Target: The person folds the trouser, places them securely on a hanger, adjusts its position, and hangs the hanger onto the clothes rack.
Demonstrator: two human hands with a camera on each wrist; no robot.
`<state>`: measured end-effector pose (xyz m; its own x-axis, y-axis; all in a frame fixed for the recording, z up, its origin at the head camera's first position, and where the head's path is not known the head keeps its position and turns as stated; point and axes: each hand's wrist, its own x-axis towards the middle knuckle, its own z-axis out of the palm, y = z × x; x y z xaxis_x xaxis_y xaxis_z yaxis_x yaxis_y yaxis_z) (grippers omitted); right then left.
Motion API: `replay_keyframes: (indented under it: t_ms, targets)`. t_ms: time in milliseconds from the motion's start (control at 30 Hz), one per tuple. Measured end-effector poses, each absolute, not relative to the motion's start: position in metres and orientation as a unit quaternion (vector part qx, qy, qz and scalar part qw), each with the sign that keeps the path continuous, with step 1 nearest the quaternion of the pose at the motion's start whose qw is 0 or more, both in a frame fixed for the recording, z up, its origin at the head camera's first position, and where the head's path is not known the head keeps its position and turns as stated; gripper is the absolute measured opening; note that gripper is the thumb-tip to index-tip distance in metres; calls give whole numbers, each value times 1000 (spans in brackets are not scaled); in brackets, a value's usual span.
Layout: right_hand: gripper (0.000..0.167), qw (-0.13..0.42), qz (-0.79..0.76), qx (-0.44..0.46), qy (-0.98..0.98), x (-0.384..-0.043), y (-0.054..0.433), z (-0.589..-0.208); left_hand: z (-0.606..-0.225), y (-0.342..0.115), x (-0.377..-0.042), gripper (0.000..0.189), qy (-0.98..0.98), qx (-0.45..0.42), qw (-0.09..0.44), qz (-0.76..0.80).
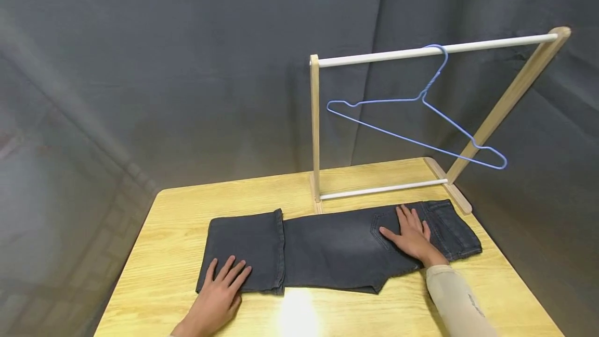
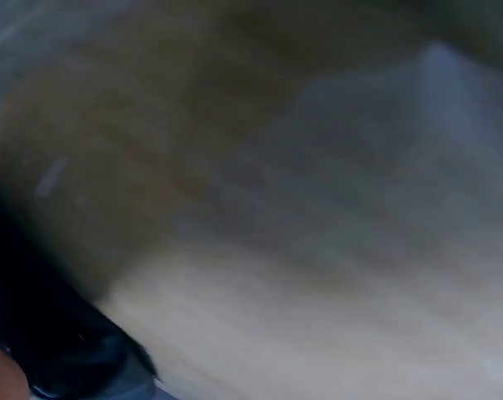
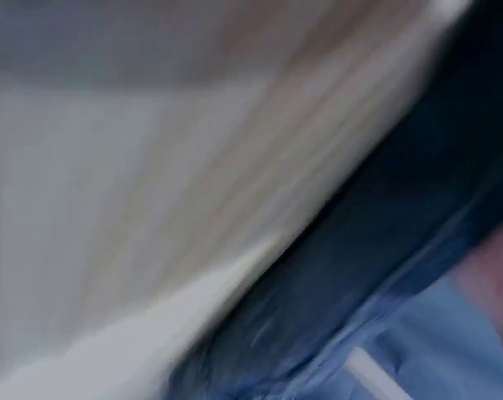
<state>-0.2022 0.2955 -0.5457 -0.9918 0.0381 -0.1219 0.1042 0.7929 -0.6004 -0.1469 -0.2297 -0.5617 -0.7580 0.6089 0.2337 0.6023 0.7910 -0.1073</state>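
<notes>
Dark jeans (image 1: 327, 254) lie flat and folded lengthwise across the table, waistband to the right. Their leg end is turned back at the left into a square flap (image 1: 252, 238), its hem running crosswise. My left hand (image 1: 217, 293) rests at the flap's near left corner, fingers spread and straight. On the seat, beside the back pocket, lies my right hand (image 1: 414, 238) with fingers extended. Both wrist views are blurred: dark cloth (image 2: 43, 308) fills the lower left of the left one, and a dark blue band of cloth (image 3: 360, 242) crosses the right one.
Behind the jeans stands a wooden rack (image 1: 315, 129) with a white top bar (image 1: 374, 57) and a lower bar (image 1: 383, 190). A blue wire hanger (image 1: 398, 137) hangs from the top bar. Grey curtains (image 1: 187, 77) surround the wooden table (image 1: 187, 202).
</notes>
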Motion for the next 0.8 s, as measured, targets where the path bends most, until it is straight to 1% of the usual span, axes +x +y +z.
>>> replay_keyframes:
  t_ms: [67, 200, 300, 400, 433, 500, 600, 700, 800]
  targets:
    - [89, 36, -332, 42, 942, -193, 277, -546, -563, -236, -146, 58, -932, -325, 162, 15]
    - [72, -29, -316, 39, 948, -178, 234, -554, -562, -245, -147, 60, -927, -311, 212, 3]
    - [61, -85, -283, 1, 955, -171, 203, -554, -564, -249, -147, 66, -934, -285, 217, -7]
    - [50, -133, -239, -59, 960, -168, 180, -545, -566, -250, -145, 70, -941, -263, 211, -16]
    - [46, -141, -223, -83, 961, -168, 173, -542, -566, -251, -144, 70, -942, -260, 210, -19]
    - [40, -145, -186, -131, 963, -166, 157, -538, -566, -253, -144, 69, -942, -256, 214, -28]
    - [34, -125, -151, -200, 960, -161, 131, -538, -565, -256, -144, 71, -941, -253, 220, -40]
    - [35, -102, -130, -254, 953, -157, 104, -541, -565, -257, -144, 75, -944, -239, 225, -43]
    - [40, -80, -123, -281, 948, -157, 82, -548, -566, -257, -144, 79, -947, -230, 223, -39]
